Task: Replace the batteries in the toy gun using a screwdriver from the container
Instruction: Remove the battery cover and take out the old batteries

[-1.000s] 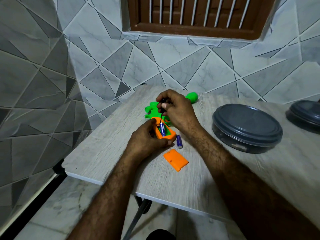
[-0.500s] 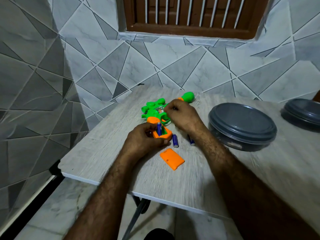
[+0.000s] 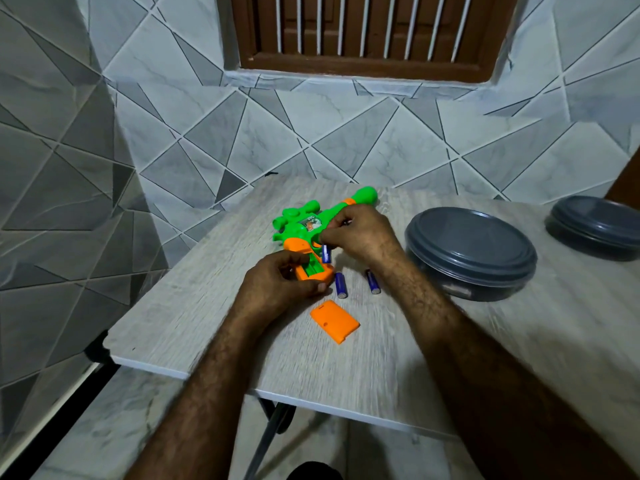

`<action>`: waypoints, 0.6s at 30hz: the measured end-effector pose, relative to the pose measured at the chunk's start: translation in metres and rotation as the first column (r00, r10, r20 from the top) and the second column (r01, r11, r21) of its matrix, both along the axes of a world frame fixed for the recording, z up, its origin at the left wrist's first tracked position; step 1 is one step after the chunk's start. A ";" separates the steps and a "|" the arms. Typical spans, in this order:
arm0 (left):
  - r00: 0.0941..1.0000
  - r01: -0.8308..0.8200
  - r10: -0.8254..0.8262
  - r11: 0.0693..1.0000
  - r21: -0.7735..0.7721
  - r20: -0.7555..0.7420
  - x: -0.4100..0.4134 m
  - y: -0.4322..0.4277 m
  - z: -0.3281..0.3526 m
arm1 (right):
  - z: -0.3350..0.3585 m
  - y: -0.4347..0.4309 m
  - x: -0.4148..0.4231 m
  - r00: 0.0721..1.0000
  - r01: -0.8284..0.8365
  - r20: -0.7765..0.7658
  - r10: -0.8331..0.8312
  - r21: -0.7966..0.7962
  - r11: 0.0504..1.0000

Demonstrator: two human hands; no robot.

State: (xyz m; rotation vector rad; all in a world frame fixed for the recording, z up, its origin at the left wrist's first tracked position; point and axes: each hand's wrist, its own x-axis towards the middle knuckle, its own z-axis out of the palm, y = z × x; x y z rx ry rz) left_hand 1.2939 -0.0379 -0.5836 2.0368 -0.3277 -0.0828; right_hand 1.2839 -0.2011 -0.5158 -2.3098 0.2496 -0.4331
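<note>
The green and orange toy gun (image 3: 304, 226) lies on the wooden table (image 3: 194, 317). Its orange grip faces me, and the open battery compartment (image 3: 313, 269) shows a bare green inside. My left hand (image 3: 280, 285) grips the orange grip. My right hand (image 3: 360, 237) pinches a blue battery (image 3: 326, 254) just above the compartment's far end. Two more blue batteries (image 3: 340, 285) (image 3: 372, 281) lie loose on the table beside the grip. The orange compartment cover (image 3: 334, 321) lies nearer to me. The screwdriver is not plainly visible; only a small tip shows in my right fist.
A round dark grey container (image 3: 471, 254) with its lid on stands right of my right forearm. A second one (image 3: 599, 230) is at the far right. The table meets a tiled wall behind, and its left and near edges drop to the floor.
A second earlier the screwdriver was prying at batteries in the compartment, with one battery on the table. Now two lie on the table and my right hand holds a third, lifted out.
</note>
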 end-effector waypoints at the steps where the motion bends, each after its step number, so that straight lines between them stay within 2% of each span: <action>1: 1.000 -0.001 0.001 1.000 0.007 -0.001 0.000 0.000 -0.001 | 0.002 -0.005 -0.001 0.999 0.020 -0.025 -0.020 -0.027 0.999; 4: 1.000 0.007 -0.008 1.000 0.024 0.003 0.003 0.001 -0.002 | 0.000 -0.015 0.000 0.977 0.052 -0.195 -0.082 -0.156 0.986; 7: 1.000 0.011 -0.011 1.000 0.023 -0.004 0.003 0.001 -0.002 | -0.006 -0.018 -0.001 0.943 0.071 -0.305 -0.137 -0.218 0.973; 11: 1.000 0.008 -0.009 0.999 0.041 0.018 0.002 0.000 -0.003 | -0.009 -0.015 -0.007 0.927 0.044 -0.340 -0.158 -0.322 0.946; 18: 0.995 -0.026 0.017 0.996 0.081 0.099 -0.005 -0.001 -0.002 | -0.017 -0.008 -0.008 0.915 0.009 -0.367 -0.171 -0.402 0.916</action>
